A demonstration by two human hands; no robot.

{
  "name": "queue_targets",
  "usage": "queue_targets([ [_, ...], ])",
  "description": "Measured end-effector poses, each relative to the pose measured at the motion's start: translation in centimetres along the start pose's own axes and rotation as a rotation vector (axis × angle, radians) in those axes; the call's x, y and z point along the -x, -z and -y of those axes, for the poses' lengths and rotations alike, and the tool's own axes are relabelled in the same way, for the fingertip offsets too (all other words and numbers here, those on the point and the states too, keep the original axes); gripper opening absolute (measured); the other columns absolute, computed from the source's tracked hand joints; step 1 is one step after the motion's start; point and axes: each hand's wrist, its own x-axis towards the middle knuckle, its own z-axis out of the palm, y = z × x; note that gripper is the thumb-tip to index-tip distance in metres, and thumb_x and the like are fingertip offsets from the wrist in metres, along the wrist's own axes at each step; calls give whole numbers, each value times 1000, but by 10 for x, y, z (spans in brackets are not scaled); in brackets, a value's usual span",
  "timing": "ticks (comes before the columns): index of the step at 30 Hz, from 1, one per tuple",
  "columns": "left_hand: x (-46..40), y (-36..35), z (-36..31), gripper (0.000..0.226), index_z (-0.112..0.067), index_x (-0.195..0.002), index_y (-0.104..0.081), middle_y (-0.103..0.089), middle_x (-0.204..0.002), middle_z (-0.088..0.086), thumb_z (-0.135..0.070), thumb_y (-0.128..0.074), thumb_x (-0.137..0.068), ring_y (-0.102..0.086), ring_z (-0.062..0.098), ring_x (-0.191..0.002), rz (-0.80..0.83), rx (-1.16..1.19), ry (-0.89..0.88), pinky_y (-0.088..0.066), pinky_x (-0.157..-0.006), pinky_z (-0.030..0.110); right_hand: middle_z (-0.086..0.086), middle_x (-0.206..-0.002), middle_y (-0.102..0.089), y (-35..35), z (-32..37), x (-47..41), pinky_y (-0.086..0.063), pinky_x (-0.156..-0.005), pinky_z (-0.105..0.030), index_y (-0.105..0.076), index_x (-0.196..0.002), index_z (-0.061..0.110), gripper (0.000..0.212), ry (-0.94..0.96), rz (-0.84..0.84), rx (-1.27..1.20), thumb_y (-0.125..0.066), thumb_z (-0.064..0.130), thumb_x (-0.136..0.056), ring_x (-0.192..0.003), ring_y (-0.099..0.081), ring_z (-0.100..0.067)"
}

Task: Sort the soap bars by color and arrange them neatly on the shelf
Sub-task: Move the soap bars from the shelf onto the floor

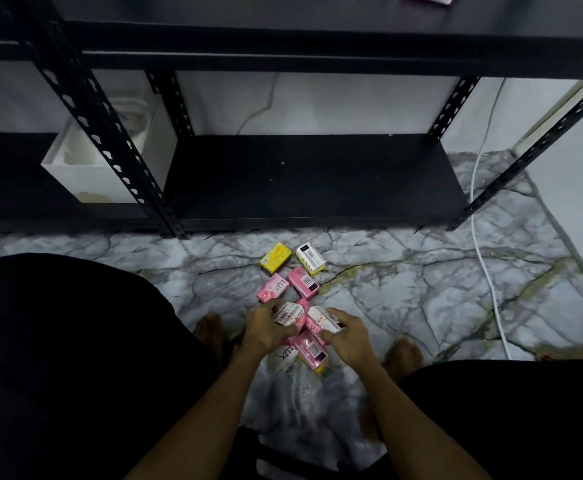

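Both forearms are reaching forward and down; the left hand (265,329) and right hand (347,336) are each curling fingers, side by side.

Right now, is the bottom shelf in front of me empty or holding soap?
Empty: the bottom shelf shows bare black board; the soap bars lie on the floor.

"LUX" reads on the pink soap box (272,288) lying on the floor just below the yellow box (275,257), and again, upside down, on the white box (285,358) under the left hand (266,329). Barcodes show on the white-backed box (311,258), on the pink box (304,282) beside it, and on the nearest pink box (312,351); their digits are too small to read, as is the yellow box's print
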Motion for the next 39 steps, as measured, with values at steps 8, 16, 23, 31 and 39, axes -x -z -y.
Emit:
queue_targets([
  [8,-45,-35,-33,67,-14,-124,-64,-72,-105,-1,-12,-92,-63,-68,16,-91,56,-30,-80,-55,-78,21,-11,-105,-73,32,-12,-53,-60,-71,-35,-69,-122,14,59,-22,-78,-21,-84,-3,-68,-79,-68,-22],
  [16,-129,-91,-91,69,-16,-132,-60,-68,-105,-1,-9,-87,-69,-63,14,-84,38,-147,-196,-47,-61,6,0,-106,-71,99,-10,-137,-49,-71,-9,-68,-120,8,51,73,-150,2,-81,-5,-72,-90,-67,-8],
  [23,-196,-135,-99,62,-37,-132,-48,-69,-102,5,-43,-80,-78,-65,27,-91,-67,-398,-211,-57,-76,40,-5,-117,-64,115,-33,-209,-51,-85,-23,-62,-131,15,59,83,-148,108,-81,4,-76,-100,-63,-16],
  [31,-228,-164,-80,51,-19,-123,-54,-72,-100,9,-35,-78,-80,-65,31,-98,-145,-772,-269,-47,-90,40,-11,-117,-62,95,-69,-222,-48,-82,-22,-59,-136,17,62,248,-191,249,-77,5,-78,-94,-64,-22],
  [39,-227,-157,-81,73,-14,-126,-54,-70,-113,10,-66,-69,-77,-57,31,-114,-139,-896,-304,-29,-109,43,-10,-129,-60,95,-68,-215,-52,-94,-35,-52,-142,19,74,246,-215,257,-84,22,-75,-111,-60,-25],
])
